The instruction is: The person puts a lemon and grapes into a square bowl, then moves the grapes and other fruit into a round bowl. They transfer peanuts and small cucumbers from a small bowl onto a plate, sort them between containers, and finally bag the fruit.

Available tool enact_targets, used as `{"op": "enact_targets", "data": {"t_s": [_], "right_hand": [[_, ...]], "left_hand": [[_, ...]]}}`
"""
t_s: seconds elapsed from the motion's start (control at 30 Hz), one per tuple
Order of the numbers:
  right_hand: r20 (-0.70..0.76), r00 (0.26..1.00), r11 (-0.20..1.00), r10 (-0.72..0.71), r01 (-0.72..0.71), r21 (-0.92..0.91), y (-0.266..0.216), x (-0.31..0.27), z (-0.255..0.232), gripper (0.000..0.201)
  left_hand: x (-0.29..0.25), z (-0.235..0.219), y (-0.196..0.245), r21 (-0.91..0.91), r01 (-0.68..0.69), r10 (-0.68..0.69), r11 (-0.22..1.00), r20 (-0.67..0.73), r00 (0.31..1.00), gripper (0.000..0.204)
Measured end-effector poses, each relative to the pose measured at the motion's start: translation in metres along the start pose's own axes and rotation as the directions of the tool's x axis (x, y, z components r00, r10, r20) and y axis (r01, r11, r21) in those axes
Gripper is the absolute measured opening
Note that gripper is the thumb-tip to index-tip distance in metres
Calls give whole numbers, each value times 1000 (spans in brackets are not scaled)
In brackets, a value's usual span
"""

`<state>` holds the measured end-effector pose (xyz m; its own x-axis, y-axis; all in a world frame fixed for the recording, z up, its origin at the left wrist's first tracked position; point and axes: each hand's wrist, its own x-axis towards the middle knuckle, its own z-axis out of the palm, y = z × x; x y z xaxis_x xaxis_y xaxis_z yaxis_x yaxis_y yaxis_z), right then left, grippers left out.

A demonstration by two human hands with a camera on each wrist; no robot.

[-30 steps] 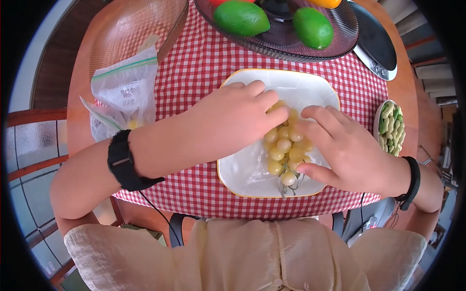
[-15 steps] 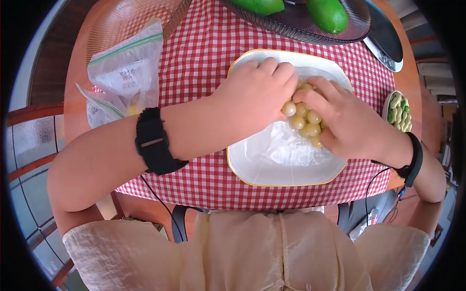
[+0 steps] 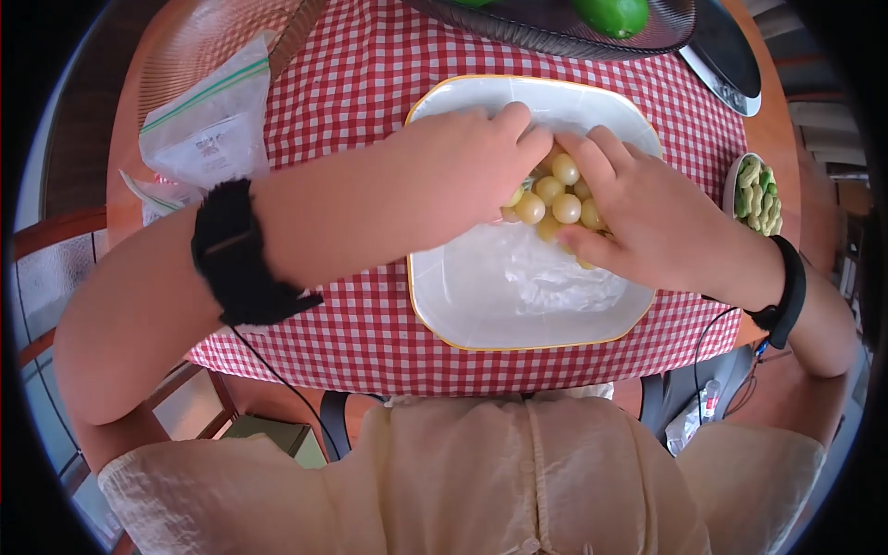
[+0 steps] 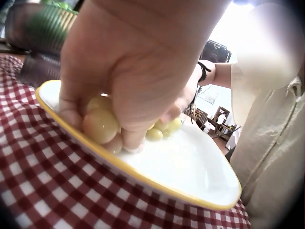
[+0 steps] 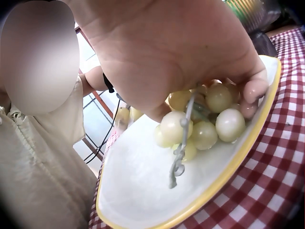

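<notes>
A bunch of pale yellow-green grapes lies on a white dish with a yellow rim. My left hand curls its fingers round grapes at the bunch's left side; in the left wrist view, grapes show between its thumb and fingers. From the right, my right hand grips the bunch with bent fingers and thumb. The right wrist view shows the grapes under the palm, a bare stem hanging from them. Some fingertips are hidden.
Zip bags lie at the left near a ribbed clear bowl. Behind the dish is a dark glass bowl with green fruit. A small bowl of peanuts and a dark oval tray are at the right.
Both hands and the bunch have moved toward the back of the dish. The bunch's stem, at the front earlier, is out of sight there in the head view. The head view has shifted.
</notes>
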<state>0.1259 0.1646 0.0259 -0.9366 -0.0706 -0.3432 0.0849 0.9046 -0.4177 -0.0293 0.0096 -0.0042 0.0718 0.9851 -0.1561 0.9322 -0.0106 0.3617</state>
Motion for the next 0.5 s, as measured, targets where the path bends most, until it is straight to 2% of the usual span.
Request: {"op": "enact_targets", "data": {"t_s": [0.03,0.1,0.23,0.33,0.4,0.43,0.5], "right_hand": [[2,1000,1000,1,-1,1,0,2,1,62],[4,999,999,52,-52,1,2,5,2,59],[-73,997,999,31,-30,24,7,10,1,54],[-20,997,990,74,-71,119,8,11,-13,51],[43,992,977,119,-125,173,8,9,-21,50],[42,992,977,120,-125,173,8,7,-24,50],[57,997,981,46,-56,184,11,2,-29,46]], "left_hand": [[4,-5,0,-3,0,0,1000,1,1000,51],[9,-15,1,-92,85,-68,992,174,982,54],[12,-19,5,-125,136,-108,983,208,972,53],[8,-16,5,-213,180,-150,961,148,978,47],[4,-14,0,-309,82,-76,948,32,997,43],[1,-13,-3,-308,81,-75,948,31,997,43],[-3,-12,-4,-322,-10,-9,947,-59,998,45]]}}
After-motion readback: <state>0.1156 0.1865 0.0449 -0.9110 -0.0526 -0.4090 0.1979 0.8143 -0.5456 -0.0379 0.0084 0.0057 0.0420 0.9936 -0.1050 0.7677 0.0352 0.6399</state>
